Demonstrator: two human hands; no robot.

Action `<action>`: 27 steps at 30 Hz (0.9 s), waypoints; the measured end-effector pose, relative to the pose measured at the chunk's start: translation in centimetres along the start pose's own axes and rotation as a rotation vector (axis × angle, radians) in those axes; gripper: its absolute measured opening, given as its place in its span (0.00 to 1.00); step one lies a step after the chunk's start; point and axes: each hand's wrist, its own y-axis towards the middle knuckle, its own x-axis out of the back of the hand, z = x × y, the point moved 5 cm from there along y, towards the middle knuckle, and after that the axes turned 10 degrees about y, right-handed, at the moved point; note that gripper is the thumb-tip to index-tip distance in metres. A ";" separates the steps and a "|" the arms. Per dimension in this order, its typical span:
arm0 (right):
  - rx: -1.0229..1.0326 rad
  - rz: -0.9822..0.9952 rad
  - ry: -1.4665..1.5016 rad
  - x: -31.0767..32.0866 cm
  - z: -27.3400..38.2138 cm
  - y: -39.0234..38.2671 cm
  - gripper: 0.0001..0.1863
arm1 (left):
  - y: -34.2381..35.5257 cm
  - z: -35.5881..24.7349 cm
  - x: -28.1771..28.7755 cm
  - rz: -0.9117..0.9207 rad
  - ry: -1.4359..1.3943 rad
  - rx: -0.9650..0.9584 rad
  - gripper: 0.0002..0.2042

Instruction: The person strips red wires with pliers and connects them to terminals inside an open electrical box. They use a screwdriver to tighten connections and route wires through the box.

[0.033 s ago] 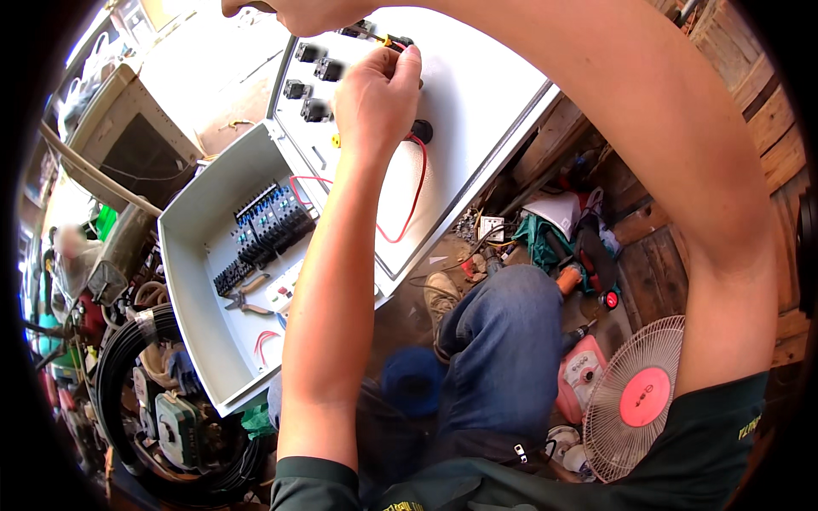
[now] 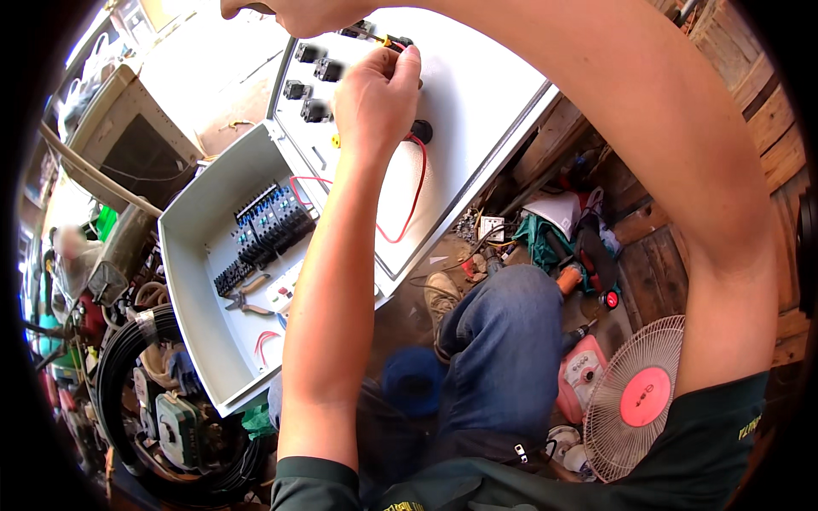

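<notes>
My left hand [image 2: 379, 98] pinches a small black-and-yellow switch block [image 2: 397, 43] between thumb and fingers, above the white door of a grey electrical box [image 2: 192, 247]. From the upper edge my right hand [image 2: 298, 14] reaches in, its fingers curled and partly cut off by the frame. A thin shaft, like a screwdriver [image 2: 365, 33], runs from beside that hand to the switch block; its handle is hidden. Several black switch blocks [image 2: 328, 70] sit on the door. A red wire [image 2: 423, 175] loops down from a round black part [image 2: 421, 131] near my left wrist.
Inside the box are a row of black contactors [image 2: 271, 223] and pliers [image 2: 247, 298]. A coil of black cable [image 2: 106, 375] lies at left. On the right stand a pink fan [image 2: 643, 396] and assorted tools. My bent knee [image 2: 520, 307] is below the door.
</notes>
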 end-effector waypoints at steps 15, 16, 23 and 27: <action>0.191 -0.119 0.129 -2.2 -2.4 1.5 0.28 | -0.1 0.1 0.1 -0.024 -0.003 -0.016 0.17; 0.137 -0.076 0.118 -1.8 -1.8 1.2 0.28 | -0.1 0.1 0.1 -0.025 0.002 -0.015 0.17; 0.013 -0.024 0.133 -0.9 -1.0 0.2 0.27 | -0.1 0.0 0.0 -0.024 -0.014 -0.008 0.17; 0.003 -0.005 0.039 -0.1 0.1 -0.3 0.26 | -0.2 -0.1 0.2 -0.021 -0.022 0.001 0.17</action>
